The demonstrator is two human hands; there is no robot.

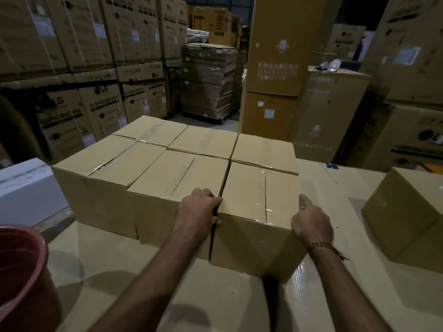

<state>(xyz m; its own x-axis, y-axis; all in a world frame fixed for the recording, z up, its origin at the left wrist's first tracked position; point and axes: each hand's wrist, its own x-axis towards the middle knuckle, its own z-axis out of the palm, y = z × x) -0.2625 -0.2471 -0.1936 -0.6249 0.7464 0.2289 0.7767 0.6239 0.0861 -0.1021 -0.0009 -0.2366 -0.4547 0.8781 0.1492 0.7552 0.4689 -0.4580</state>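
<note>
A taped brown carton (pixel 251 212) stands at the near right corner of a block of several like cartons (pixel 153 164) on a flat cardboard surface (pixel 167 283). My left hand (pixel 199 212) grips its top left corner, fingers curled into the gap beside the neighbouring carton. My right hand (pixel 311 224) lies against the carton's right side, thumb along the top edge; its fingers are hidden behind the side. A bracelet is on the right wrist.
A single carton (pixel 405 216) stands apart at the right. A red bucket rim (pixel 21 267) shows at the lower left, a white box (pixel 26 188) at the left. Tall stacks of appliance cartons (pixel 79 68) and a wrapped pallet (pixel 211 80) surround the area.
</note>
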